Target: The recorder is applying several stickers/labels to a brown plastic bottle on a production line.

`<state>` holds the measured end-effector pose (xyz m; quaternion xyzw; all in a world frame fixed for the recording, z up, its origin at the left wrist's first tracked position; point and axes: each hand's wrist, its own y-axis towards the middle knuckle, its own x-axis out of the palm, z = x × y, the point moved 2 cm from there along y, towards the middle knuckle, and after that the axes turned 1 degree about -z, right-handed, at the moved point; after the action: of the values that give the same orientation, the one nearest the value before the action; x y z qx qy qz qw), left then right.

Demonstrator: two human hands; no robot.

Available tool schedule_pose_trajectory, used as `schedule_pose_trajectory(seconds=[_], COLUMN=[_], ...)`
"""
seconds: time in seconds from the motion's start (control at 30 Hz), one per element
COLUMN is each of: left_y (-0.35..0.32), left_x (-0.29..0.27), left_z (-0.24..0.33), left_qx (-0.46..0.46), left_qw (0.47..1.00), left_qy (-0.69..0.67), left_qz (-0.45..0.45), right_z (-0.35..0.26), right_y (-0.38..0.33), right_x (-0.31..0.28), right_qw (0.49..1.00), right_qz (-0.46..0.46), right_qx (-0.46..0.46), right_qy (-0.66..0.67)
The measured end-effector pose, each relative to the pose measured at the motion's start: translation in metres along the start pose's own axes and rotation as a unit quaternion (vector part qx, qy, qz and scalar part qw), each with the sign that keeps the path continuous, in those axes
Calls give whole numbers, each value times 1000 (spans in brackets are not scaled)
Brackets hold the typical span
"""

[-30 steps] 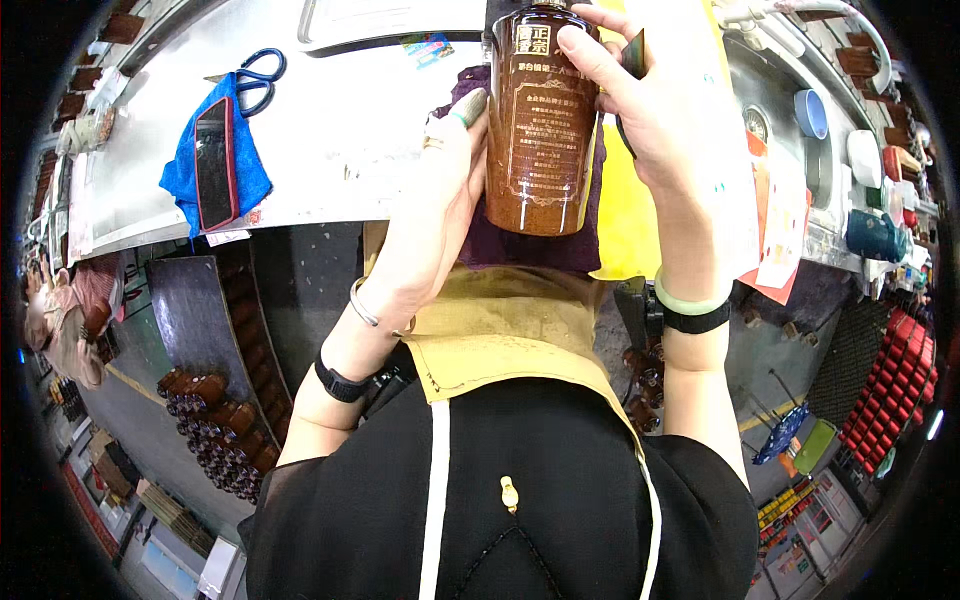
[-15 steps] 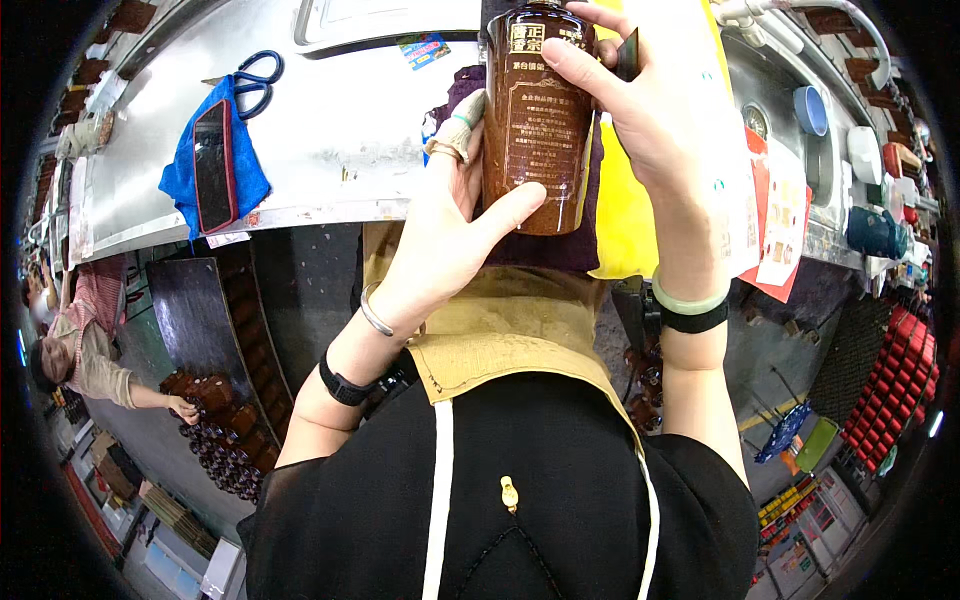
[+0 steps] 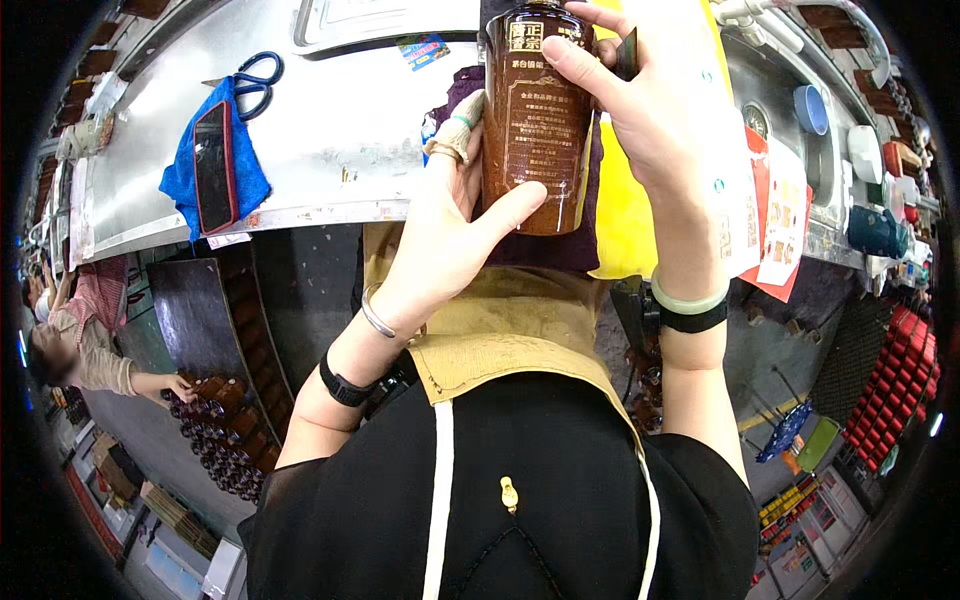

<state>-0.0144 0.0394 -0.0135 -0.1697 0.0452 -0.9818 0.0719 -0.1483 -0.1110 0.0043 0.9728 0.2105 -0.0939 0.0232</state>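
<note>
A brown glass bottle (image 3: pixel 545 130) with gold lettering lies tilted at the front of the metal counter, over a dark purple cloth (image 3: pixel 590 235). My left hand (image 3: pixel 455 215) grips its lower left side, thumb across the front; one finger wears a fabric cover (image 3: pixel 457 130) with a green band. Up by the bottle's shoulder is my right hand (image 3: pixel 650 110), its thumb on the glass and its fingers curled behind. A small dark flat piece (image 3: pixel 627 55) shows in the right hand; its kind is unclear. The bottle's top is partly cut off by the frame.
Left on the counter (image 3: pixel 330 150) lie a blue cloth (image 3: pixel 175 165), a phone (image 3: pixel 213 165) and scissors (image 3: pixel 258 85). A yellow sheet (image 3: pixel 625 220) and red and white papers (image 3: pixel 785 225) are at right. Beyond the counter, a co-worker (image 3: pixel 90 345) reaches toward several brown bottles (image 3: pixel 220 440).
My hands and the bottle have barely moved. At the far left, the co-worker has shifted, and that person's hand has moved slightly over the bottles.
</note>
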Motion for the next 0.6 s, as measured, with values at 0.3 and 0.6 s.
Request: schedule_pose_trajectory(seconds=[0.3, 0.6], left_y=[-1, -6], left_x=[2, -10], left_z=[4, -5], left_qx=[-4, 92], left_qw=[1000, 963], left_qy=[-2, 251], left_qz=[-5, -39], right_z=[1, 2], right_y=[1, 5], right_x=[1, -9], right_qw=[999, 1000], right_qz=[-15, 11], right_qx=[-2, -5], right_qy=[46, 18])
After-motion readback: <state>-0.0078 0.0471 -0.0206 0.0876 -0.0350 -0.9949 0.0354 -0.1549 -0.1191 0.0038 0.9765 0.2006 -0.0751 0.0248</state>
